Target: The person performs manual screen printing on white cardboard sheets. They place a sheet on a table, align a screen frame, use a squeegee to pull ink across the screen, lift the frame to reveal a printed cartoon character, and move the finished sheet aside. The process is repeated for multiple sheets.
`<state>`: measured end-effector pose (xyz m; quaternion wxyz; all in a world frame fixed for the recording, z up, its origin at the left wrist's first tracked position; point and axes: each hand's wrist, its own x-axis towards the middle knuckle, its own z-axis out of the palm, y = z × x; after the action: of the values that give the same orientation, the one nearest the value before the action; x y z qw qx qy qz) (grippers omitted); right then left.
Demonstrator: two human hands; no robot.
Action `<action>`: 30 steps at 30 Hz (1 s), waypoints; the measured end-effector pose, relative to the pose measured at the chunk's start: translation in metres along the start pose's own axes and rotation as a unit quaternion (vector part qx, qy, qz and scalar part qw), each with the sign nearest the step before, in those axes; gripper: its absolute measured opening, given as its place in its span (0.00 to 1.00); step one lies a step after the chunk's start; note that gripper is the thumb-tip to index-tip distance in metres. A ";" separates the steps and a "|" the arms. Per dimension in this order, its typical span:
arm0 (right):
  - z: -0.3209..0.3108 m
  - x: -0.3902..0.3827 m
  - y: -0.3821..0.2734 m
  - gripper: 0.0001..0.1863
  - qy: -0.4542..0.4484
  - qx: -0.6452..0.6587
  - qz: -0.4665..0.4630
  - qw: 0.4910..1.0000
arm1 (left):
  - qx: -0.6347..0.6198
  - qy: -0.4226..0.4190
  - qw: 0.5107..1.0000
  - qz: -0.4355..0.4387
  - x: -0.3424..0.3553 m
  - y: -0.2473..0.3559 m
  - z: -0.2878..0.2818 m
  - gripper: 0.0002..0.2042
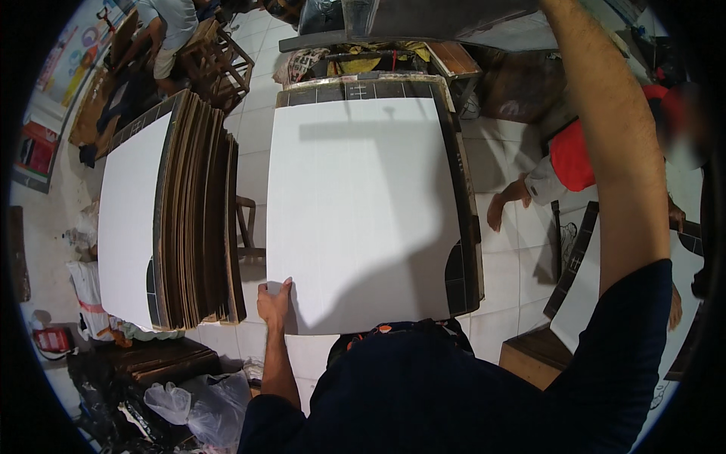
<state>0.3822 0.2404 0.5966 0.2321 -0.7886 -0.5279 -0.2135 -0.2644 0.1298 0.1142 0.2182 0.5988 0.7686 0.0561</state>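
Note:
A large white sheet with a dark, line-marked border (355, 212) lies on a board in front of me. My left hand (274, 301) is at the lower left edge of this board, thumb on the white face and fingers curled at the side, closed on the edge. My right arm (612, 136) is raised and reaches out past the top rim of the picture, so the right hand itself is out of sight. Beyond the board's far edge hangs a dark framed panel (439, 21), near my right wrist. A shadow falls over the sheet's right side.
On the left stands a thick stack of brown-edged boards (193, 219), a similar white sheet on its outer face. Another person's hand (505, 203) and red-and-grey sleeve are at the right, by another white board (582, 303). Plastic bags (204, 405) lie lower left. Someone sits far left.

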 end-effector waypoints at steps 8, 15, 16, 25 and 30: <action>0.000 0.007 0.005 0.45 -0.010 0.017 -0.012 1.000 | 0.004 0.022 1.000 0.008 0.005 0.006 0.004 0.48; 0.001 0.009 0.004 0.45 -0.015 0.014 -0.022 1.000 | -0.023 -0.003 1.000 0.008 0.018 -0.010 0.019 0.49; 0.000 0.008 0.002 0.45 -0.019 0.019 -0.019 0.999 | -0.023 -0.013 1.000 0.015 0.022 -0.016 0.023 0.49; -0.001 0.007 0.001 0.52 0.001 0.008 0.000 1.000 | 0.064 -0.020 0.995 0.073 0.065 -0.006 0.028 0.40; 0.002 0.022 0.006 0.50 -0.035 0.023 -0.011 0.999 | -0.005 0.151 0.924 0.350 0.132 0.193 0.048 0.35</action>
<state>0.3955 0.2559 0.6068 0.2295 -0.7842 -0.5489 -0.1765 -0.0969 0.2997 0.1031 0.0692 0.8133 0.5334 0.2221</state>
